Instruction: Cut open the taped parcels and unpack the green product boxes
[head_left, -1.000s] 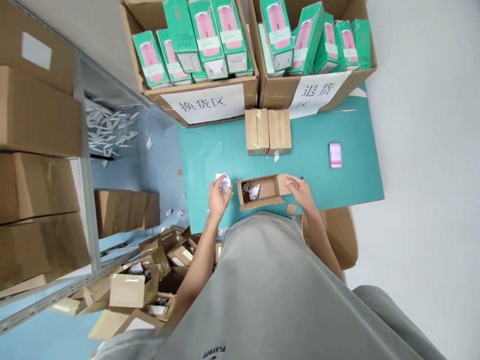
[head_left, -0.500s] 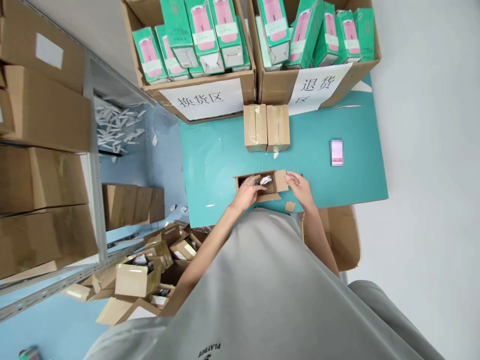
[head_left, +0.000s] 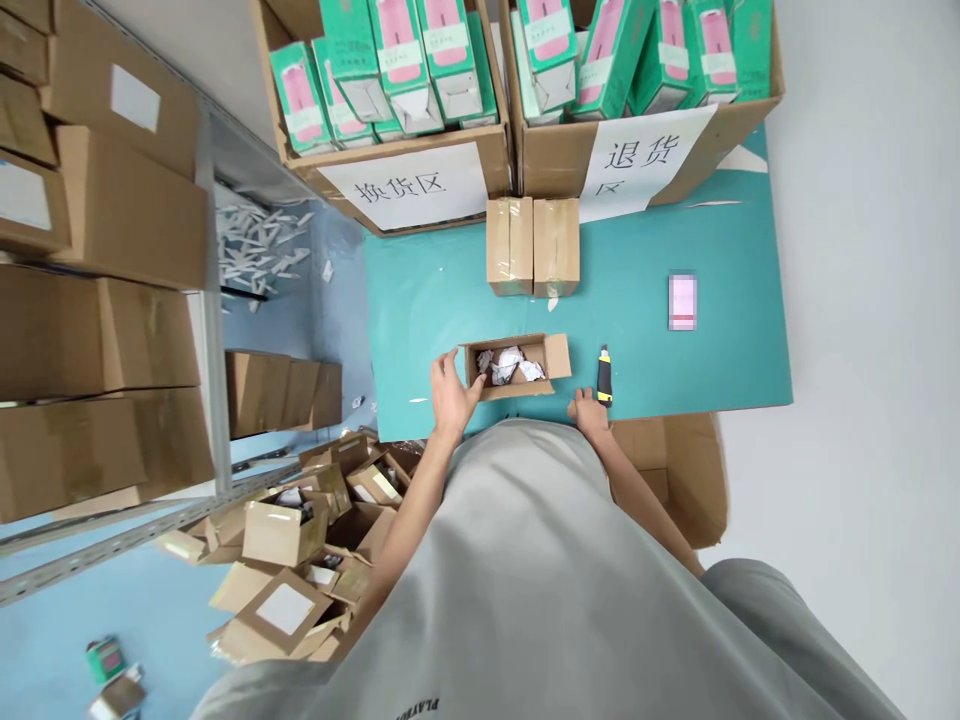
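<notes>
An opened cardboard box [head_left: 517,393] lies on the teal table in front of me, its right flap [head_left: 557,356] folded outward. Crumpled white paper [head_left: 508,365] shows inside it. Around the left end of the box is my left hand [head_left: 452,400], thumb and fingers apart, the thumb at the near corner. My right hand [head_left: 589,411] rests at the table's front edge with its fingers curled down; what is under them is hidden. Just right of that hand lies a yellow and black utility knife [head_left: 604,377].
Two taped cartons [head_left: 533,248] stand behind the opened box. Large cartons [head_left: 547,165] of green and pink boxes line the table's [head_left: 720,370] back. A phone-like pixelated item [head_left: 682,302] lies right. Opened boxes [head_left: 285,535] are heaped at lower left beside shelves [head_left: 214,330].
My left hand has come out of the box to its left end. My right hand has left the flap for the table's edge, where a cardboard scrap lay. The knife is now uncovered.
</notes>
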